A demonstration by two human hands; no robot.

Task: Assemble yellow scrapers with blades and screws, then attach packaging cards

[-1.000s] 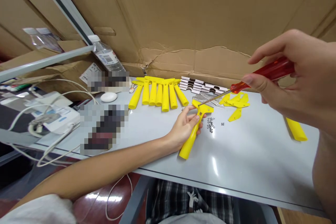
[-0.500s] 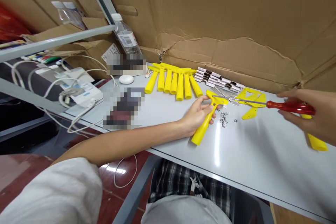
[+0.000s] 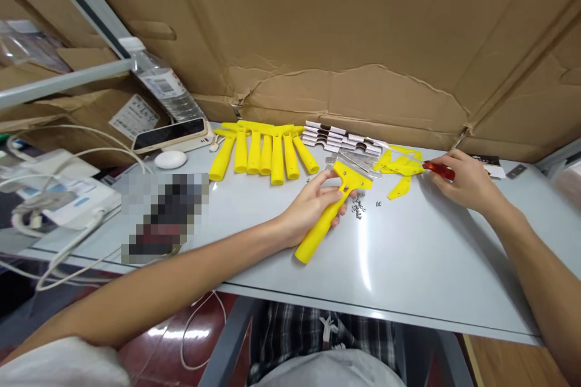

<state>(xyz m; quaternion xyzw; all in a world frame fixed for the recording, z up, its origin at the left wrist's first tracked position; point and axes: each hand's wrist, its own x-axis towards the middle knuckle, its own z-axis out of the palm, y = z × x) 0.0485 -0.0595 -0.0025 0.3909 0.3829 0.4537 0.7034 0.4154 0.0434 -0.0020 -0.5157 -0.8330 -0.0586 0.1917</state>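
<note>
My left hand (image 3: 313,205) is closed around a yellow plastic scraper (image 3: 320,227), held tilted over the table. Its wide head points away from me and carries two screws. My right hand (image 3: 469,180) grips a screwdriver (image 3: 439,170) by its red handle. The shaft points left over some flat yellow plastic pieces (image 3: 400,186), apart from the scraper; I cannot tell whether its tip touches them. Just behind the scraper's head lie thin metal blades (image 3: 358,160). Small loose screws (image 3: 358,208) are heaped to the right of the held scraper.
Several yellow scrapers (image 3: 265,154) lie in a row at the back, beside stacked white strips (image 3: 336,136). Further left are a water bottle (image 3: 166,84), a phone (image 3: 172,133), a white oval case (image 3: 170,159) and cables with a power strip (image 3: 72,187). Cardboard (image 3: 327,30) walls the back.
My right hand has pulled the screwdriver off the scraper's head, back towards the yellow pieces. The left hand still holds the scraper. My view has shifted to the right.
</note>
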